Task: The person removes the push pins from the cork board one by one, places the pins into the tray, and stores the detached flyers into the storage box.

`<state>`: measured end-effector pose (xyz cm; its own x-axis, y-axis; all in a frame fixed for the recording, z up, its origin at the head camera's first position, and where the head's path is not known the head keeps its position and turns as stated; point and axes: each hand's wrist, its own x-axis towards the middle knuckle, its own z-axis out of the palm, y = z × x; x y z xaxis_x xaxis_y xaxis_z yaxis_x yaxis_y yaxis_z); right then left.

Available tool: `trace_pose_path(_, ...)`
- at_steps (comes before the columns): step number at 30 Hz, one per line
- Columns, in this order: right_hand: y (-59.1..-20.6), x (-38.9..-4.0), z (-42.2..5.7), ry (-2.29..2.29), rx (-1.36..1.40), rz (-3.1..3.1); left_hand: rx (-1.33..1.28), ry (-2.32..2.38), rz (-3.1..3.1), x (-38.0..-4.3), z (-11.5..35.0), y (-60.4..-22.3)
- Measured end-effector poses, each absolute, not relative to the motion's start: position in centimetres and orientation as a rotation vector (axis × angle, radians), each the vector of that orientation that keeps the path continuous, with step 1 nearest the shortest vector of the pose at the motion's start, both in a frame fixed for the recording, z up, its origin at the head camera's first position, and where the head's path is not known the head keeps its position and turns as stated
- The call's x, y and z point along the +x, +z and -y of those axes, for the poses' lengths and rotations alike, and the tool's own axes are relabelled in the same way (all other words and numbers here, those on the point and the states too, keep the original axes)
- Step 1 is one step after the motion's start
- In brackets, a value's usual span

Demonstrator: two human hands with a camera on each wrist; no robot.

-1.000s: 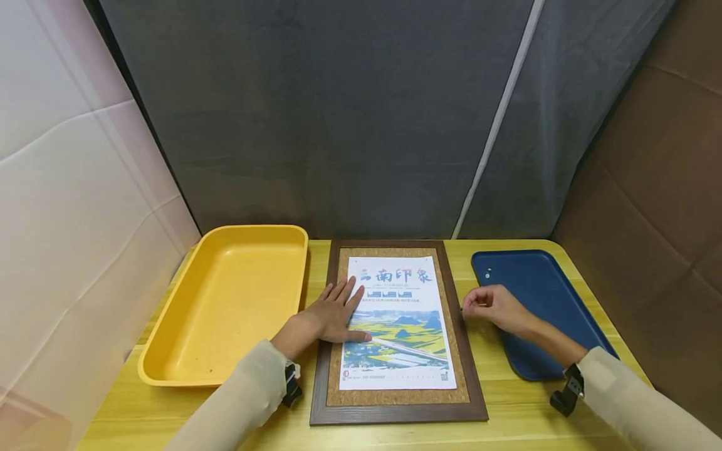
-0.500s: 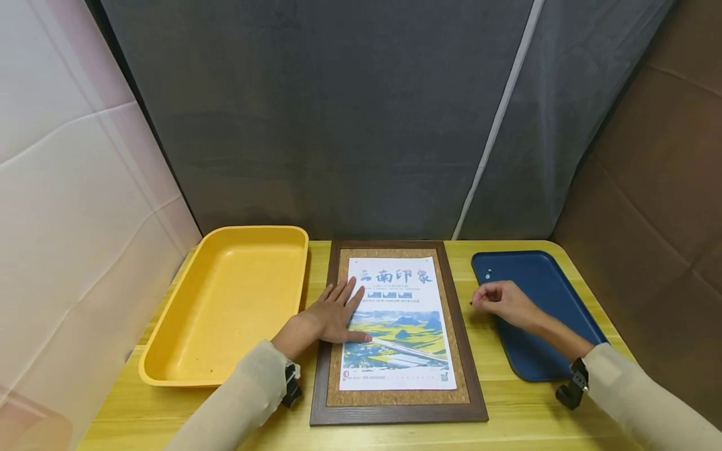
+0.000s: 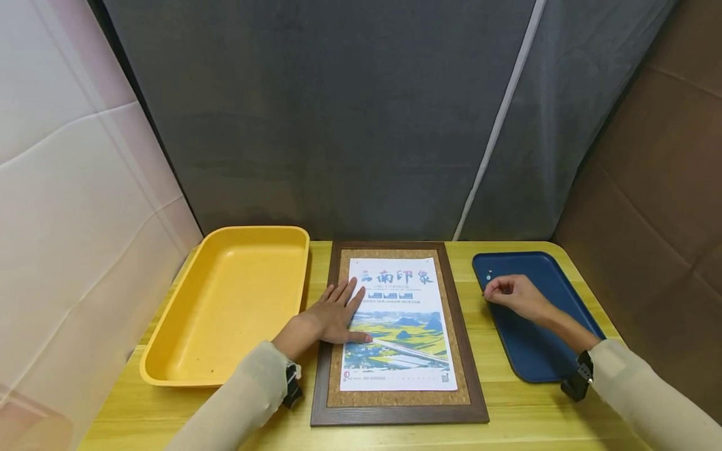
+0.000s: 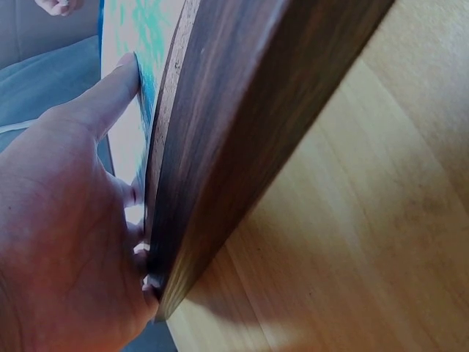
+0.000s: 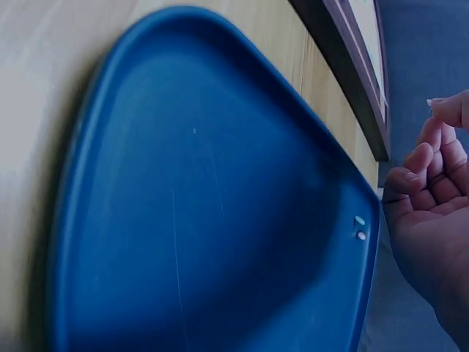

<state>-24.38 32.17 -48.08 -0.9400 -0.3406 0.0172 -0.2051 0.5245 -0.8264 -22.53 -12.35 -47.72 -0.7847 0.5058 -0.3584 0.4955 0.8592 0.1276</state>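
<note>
Blocking part of the poster (image 3: 402, 326), left fingers (image 3: 354, 303) spread near a yellow tray (image 3: 231, 300); right fingers (image 5: 434, 132) pinch something tiny (image 3: 483, 294).

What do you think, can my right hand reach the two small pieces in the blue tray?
Probably yes: your right hand hovers near the small pieces, nothing between, though its fingertips seem to pinch something tiny.

Evenly lit in head view | bluish, soft in wrist views | washes out part of paper (image 4: 139, 37) under left hand (image 4: 66, 191) | darkens blue tray (image 5: 220, 183) with shadow beside right hand (image 5: 436, 198)
</note>
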Motion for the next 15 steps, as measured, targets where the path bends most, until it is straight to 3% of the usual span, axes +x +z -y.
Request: trace_pose_path(15, -49.5, -25.6, -34.8, -1.268, -0.387, -2.765, 0.741, 0.030, -2.649, -22.5, 12.3, -47.6)
